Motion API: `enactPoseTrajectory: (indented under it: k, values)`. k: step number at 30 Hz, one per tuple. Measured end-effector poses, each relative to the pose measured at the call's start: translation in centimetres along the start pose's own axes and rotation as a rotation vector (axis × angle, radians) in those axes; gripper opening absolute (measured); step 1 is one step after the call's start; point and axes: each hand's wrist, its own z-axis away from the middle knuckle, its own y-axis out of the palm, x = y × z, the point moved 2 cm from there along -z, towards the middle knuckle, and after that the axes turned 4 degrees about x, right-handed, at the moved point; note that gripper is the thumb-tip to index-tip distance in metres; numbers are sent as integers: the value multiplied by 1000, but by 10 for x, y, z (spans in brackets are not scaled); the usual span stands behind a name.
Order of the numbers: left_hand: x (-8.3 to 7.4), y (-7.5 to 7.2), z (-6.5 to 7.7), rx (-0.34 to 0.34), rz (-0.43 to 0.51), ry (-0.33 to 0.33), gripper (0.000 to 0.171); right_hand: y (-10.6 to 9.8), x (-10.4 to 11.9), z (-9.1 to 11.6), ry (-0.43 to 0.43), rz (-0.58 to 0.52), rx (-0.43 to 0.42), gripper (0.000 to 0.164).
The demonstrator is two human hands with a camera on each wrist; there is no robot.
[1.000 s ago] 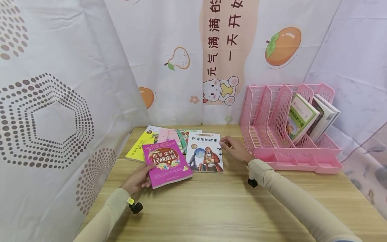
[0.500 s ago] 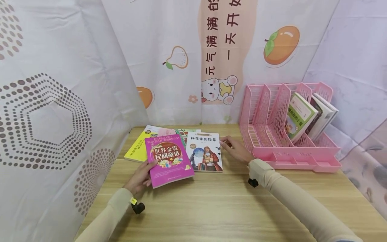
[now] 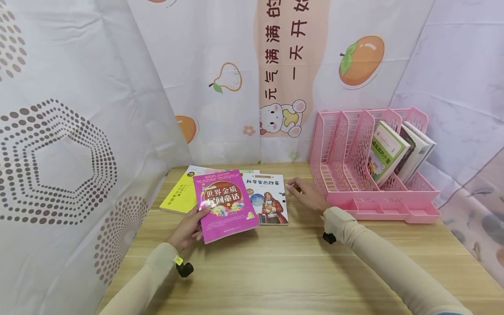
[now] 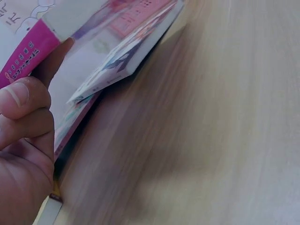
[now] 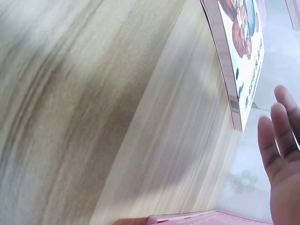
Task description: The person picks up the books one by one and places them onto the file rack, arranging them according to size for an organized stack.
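My left hand (image 3: pixel 190 227) grips the near left corner of a magenta book (image 3: pixel 225 204) and holds it tilted up off the wooden table (image 3: pixel 283 271); the thumb (image 4: pixel 21 96) lies on its cover (image 4: pixel 28 61) in the left wrist view. The magenta book overlaps a white book with a portrait cover (image 3: pixel 268 203). My right hand (image 3: pixel 305 194) rests on the table just right of the white book (image 5: pixel 239 51), fingers (image 5: pixel 276 126) straight and relaxed, holding nothing.
A yellow book (image 3: pixel 179 197) and other books lie flat behind the magenta one. A pink file rack (image 3: pixel 370 175) stands at the right with several books (image 3: pixel 387 151) leaning in its far-right slots. Curtains close the left, back and right sides.
The left hand has lifted the magenta book and carried it slightly right and toward the back, so it now covers more of the books behind. The right hand stayed put.
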Motion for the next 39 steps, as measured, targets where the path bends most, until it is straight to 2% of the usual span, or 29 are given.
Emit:
enactPoseTrajectory:
  k: [9, 14, 17, 24, 31, 35, 39]
  values:
    - [-4, 13, -8, 10, 29, 28, 63, 3, 1, -1, 46, -98, 76, 47]
    - [-9, 20, -12, 33, 22, 22, 61, 4, 5, -2, 41, -94, 103, 50]
    - [-11, 25, -16, 40, -3, 30, 63, 5, 12, -2, 47, -115, 160, 53]
    - [-9, 35, -24, 58, -8, 55, 63, 19, 34, -1, 129, -292, 374, 68]
    - [0, 48, -31, 126, -17, 62, 64, 33, 41, 4, 146, -368, 441, 55]
    - [2, 53, -31, 116, 3, 52, 65, 39, 40, 5, 137, -478, 453, 43]
    - [-1, 58, -33, 105, 7, 61, 65, 36, 40, 2, 157, -540, 420, 45]
